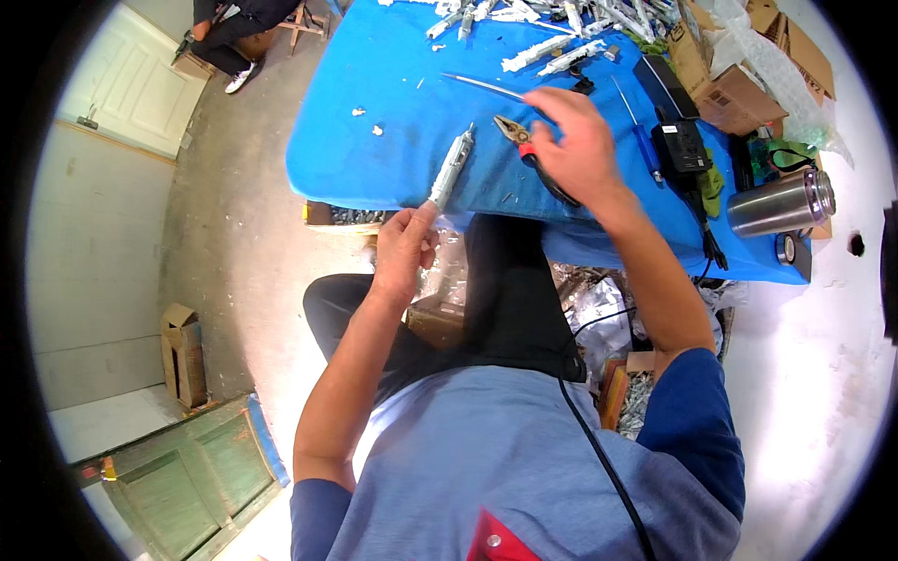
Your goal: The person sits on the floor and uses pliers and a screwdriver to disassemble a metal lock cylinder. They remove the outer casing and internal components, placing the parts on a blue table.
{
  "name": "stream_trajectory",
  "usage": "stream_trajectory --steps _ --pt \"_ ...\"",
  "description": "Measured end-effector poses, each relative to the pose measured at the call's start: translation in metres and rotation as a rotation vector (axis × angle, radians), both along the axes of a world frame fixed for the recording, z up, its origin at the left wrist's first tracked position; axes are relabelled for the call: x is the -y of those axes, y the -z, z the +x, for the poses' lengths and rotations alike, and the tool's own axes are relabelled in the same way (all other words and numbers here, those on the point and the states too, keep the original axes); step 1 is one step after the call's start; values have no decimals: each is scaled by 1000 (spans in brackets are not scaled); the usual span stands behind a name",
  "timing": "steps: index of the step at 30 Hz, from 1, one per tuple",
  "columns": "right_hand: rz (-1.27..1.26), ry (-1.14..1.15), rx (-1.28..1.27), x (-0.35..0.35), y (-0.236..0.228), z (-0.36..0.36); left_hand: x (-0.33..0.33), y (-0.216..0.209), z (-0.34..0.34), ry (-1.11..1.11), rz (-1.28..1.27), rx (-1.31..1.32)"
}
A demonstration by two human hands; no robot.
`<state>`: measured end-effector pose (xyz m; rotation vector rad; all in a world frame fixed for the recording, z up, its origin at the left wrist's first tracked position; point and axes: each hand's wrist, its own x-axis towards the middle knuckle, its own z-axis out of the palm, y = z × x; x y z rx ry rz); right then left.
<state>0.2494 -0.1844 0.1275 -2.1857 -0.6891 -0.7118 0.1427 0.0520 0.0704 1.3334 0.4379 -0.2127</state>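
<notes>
My left hand (404, 248) pinches the near end of a long silver-grey metal part (453, 170) with a narrow tip, tilted up over the table's front edge. My right hand (578, 140) is over the table, fingers curled. A thin metal rod (482, 86), like a screwdriver shaft, runs leftward from its fingertips; any handle is hidden by the hand. Under the palm are pliers (513, 131) with red and black handles, jaws pointing up and left. The hand covers part of their handles, and I cannot make out whether it also grips them.
Several similar metal parts (538, 54) are heaped across the far side of the blue-covered table (346, 117). On the right are a blue-handled screwdriver (645, 150), a black power adapter (680, 147), a steel flask (774, 204) and cardboard (739, 98). A person (245, 33) sits at upper left.
</notes>
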Motion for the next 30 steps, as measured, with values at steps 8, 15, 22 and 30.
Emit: stream_trajectory --steps 8,15,22,30 --pt "-57 186 -283 72 11 -32 8 2 1 -50 -12 -9" --pt "-256 268 -155 48 4 -16 9 8 2 -59 -44 -7" --pt "-351 280 9 38 19 5 11 8 -1 -109 -130 -28" --pt "-469 327 -189 56 32 38 15 11 -1 -121 -184 -9"
